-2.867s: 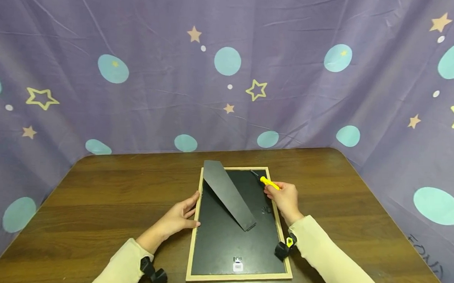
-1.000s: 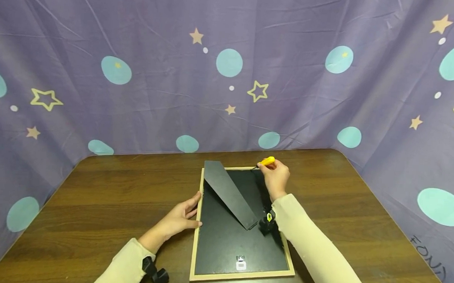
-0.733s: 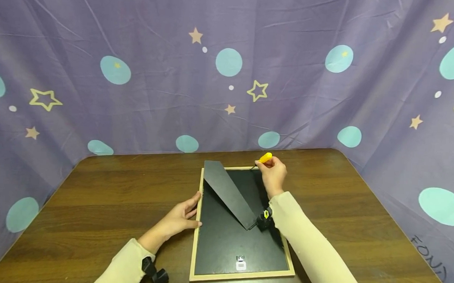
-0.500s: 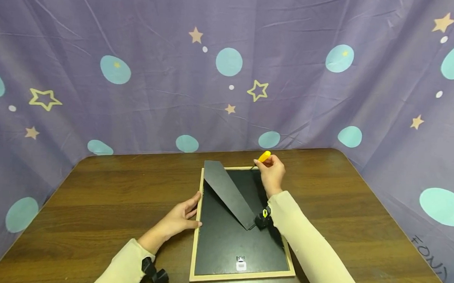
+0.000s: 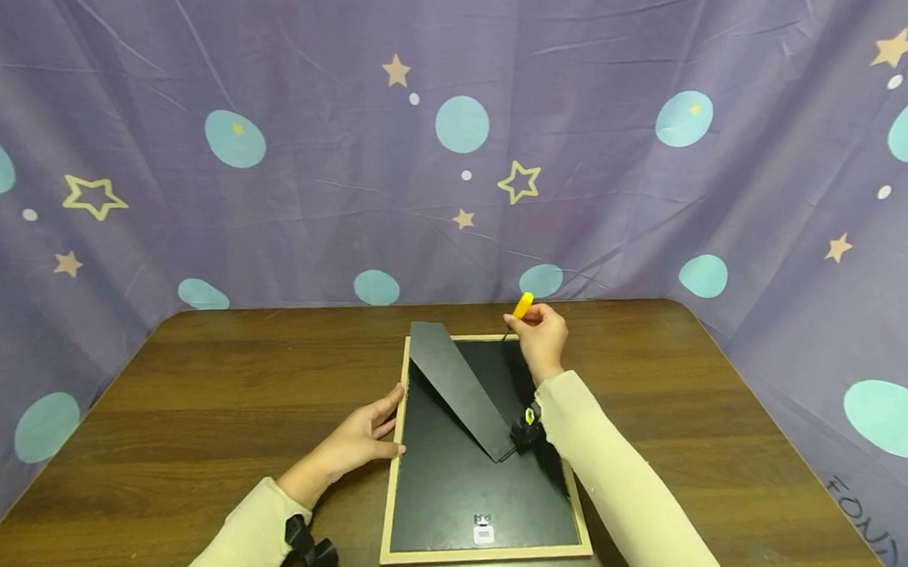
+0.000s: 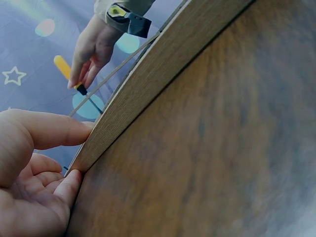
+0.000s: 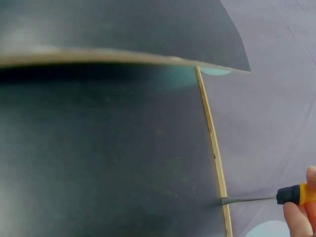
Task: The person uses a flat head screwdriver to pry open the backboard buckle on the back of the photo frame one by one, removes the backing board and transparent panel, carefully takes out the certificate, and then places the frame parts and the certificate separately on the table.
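Note:
A picture frame (image 5: 482, 558) with a pale wooden rim lies face down, its black backing board (image 5: 446, 496) upward. The dark easel leg (image 5: 458, 392) slants across it, raised off the board. My left hand (image 5: 353, 437) holds the left side, thumb at the rim's top edge and fingers against the outer side. At the far rim, my right hand (image 5: 544, 341) pinches a yellow-handled screwdriver (image 5: 523, 306), its handle tilted up. In the right wrist view the flat tip of the screwdriver (image 7: 247, 199) meets the inner edge of the rim, where it borders the board.
A small metal hanger (image 5: 482, 519) and a white label (image 5: 484, 535) sit near the board's front end. The brown wooden table (image 5: 194, 408) surrounds the frame. Behind it hangs a purple curtain (image 5: 315, 162) with stars and dots.
My right hand has moved from the frame's right side to the far rim. The screwdriver has swung from lying low to steeply tilted, still steepening lately. My left hand stays at the left side.

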`<state>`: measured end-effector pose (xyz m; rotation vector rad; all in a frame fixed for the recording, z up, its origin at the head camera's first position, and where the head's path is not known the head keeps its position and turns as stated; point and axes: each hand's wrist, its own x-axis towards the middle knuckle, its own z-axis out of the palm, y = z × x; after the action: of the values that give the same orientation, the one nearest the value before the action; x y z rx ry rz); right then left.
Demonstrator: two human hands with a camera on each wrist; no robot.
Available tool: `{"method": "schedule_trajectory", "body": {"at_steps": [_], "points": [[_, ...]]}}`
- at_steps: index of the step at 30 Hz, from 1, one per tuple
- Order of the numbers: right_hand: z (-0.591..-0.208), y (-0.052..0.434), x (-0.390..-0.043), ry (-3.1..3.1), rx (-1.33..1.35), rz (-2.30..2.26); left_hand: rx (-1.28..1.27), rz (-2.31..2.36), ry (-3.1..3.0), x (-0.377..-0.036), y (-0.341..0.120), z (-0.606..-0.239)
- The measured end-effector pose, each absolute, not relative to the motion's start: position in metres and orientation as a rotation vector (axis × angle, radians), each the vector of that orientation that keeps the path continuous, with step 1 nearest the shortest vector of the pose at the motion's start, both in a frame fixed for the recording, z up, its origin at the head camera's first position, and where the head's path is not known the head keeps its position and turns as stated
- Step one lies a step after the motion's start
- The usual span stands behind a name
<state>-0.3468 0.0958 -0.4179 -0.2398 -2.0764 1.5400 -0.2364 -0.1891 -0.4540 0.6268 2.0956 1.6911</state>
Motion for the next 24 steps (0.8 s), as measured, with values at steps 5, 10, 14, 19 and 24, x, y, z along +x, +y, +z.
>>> {"method": "schedule_trajectory", "body": {"at_steps": [5,10,14,19,24], "points": [[-0.4155,0.098,-0.3507,-2.076,-0.28,1.565,0.623,1.689,2.093,-0.2367,-0.1888,-0.4531],[-0.4137,0.0973,-0.3533,-2.096,-0.27,1.545,0.621,1.693,2.091,-0.2365,-0.1892,-0.4528],[-0.4138,0.0958,-0.3549,-2.111,-0.262,1.518,0.622,1.702,2.088,-0.236,-0.1894,-0.4533],[-0.4152,0.0956,-0.3566,-2.113,-0.258,1.508,0.625,1.7,2.088,-0.2361,-0.1896,-0.4539],[-0.4166,0.0981,-0.354,-2.102,-0.246,1.535,0.627,1.701,2.085,-0.2356,-0.1901,-0.4543]]}}
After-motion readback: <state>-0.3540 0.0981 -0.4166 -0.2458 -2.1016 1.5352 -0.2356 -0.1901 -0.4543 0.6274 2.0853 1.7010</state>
